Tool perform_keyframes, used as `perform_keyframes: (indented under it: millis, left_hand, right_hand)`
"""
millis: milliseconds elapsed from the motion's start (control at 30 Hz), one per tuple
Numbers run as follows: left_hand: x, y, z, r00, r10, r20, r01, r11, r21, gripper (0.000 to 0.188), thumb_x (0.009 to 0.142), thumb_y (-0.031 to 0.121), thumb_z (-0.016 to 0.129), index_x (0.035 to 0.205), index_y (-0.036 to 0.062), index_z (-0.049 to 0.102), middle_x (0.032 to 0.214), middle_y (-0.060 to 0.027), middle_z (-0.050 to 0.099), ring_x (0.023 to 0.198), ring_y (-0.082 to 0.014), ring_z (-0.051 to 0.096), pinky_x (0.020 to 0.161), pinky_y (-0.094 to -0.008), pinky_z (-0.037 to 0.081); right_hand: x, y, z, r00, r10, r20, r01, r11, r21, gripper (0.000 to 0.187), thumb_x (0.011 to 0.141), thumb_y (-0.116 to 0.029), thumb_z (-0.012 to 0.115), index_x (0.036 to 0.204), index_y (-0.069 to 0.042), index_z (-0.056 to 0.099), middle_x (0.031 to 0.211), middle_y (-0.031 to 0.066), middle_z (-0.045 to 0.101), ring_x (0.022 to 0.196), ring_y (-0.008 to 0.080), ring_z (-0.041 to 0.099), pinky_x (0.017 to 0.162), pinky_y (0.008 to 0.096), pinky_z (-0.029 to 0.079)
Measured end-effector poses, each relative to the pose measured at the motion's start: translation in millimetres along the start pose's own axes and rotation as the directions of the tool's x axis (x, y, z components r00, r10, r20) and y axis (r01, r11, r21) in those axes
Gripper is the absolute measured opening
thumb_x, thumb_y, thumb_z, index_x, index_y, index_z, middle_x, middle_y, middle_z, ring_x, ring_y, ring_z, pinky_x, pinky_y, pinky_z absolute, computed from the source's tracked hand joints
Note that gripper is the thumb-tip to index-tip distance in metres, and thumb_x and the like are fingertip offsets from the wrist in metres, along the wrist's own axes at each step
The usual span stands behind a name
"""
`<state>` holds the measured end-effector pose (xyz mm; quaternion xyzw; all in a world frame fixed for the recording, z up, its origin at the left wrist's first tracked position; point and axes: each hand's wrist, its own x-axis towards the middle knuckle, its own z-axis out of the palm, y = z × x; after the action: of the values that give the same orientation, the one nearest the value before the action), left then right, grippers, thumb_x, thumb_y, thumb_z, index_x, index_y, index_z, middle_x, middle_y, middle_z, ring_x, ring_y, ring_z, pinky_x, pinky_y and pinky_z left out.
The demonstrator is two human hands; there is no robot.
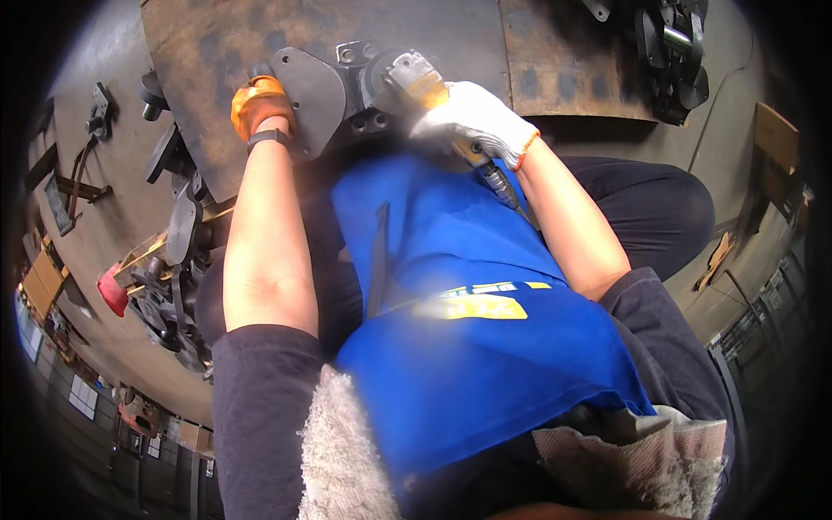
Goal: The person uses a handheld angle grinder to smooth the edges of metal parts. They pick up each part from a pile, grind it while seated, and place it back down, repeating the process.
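My left hand [263, 108], in an orange glove, is closed around the dark rounded end of a metal part [312, 100]. This part has a broad grey plate with small holes and lies on the table's near edge. Beyond the plate, toward the right, are dark blocks [355, 54] with bolt holes. My right hand [472, 117], in a white glove, grips an angle grinder [414, 76] with a silver head and yellow body. The grinder's head is over the right end of the metal part; whether its disc touches is hidden. A metal connector [500, 184] trails from its rear toward my lap.
A stained steel-topped table [451, 30] lies in front of me. Several dark metal parts [672, 61] are piled at its far right. More dark parts [178, 295] stand on the left, beside a red object [113, 289]. A blue apron [485, 347] covers my lap.
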<state>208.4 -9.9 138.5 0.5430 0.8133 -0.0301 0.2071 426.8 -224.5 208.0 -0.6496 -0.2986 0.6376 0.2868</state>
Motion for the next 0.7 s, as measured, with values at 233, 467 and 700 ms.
perform_keyframes:
  millis: [233,467,700]
  left_hand:
    - [28,-20,23,0.991,0.134,-0.028,-0.132,0.990,0.058,0.074,0.094,0.067,0.043,0.110,0.0015,0.072,0.114,-0.0217,0.070,0.112,-0.0389,0.065,0.094,-0.0445,0.051]
    - [-1,-27,19,0.985,0.142,-0.097,-0.144,0.989,-0.018,0.073,0.092,0.069,0.047,0.097,0.0022,0.074,0.097,-0.0215,0.073,0.098,-0.0391,0.070,0.080,-0.0467,0.056]
    - [-57,-38,-15,0.993,0.114,0.006,-0.112,0.979,-0.170,0.068,0.094,0.065,0.045,0.103,0.0040,0.073,0.102,-0.0257,0.071,0.104,-0.0402,0.067,0.087,-0.0468,0.054]
  right_hand:
    - [-43,-8,-36,0.989,-0.063,-0.131,0.068,0.997,0.031,0.020,0.081,-0.024,0.074,0.085,-0.005,0.074,0.069,0.0062,0.067,0.061,0.0143,0.064,0.059,0.0268,0.050]
    - [-145,-54,-111,0.955,-0.234,-0.185,0.297,0.802,0.518,0.043,0.089,-0.019,0.070,0.124,0.003,0.059,0.113,0.0144,0.067,0.095,0.0203,0.069,0.086,0.0304,0.058]
    - [-193,-61,-130,0.853,-0.403,-0.331,0.501,0.456,0.735,0.030,0.093,-0.013,0.064,0.112,0.010,0.058,0.113,0.0215,0.060,0.097,0.0247,0.064,0.085,0.0321,0.058]
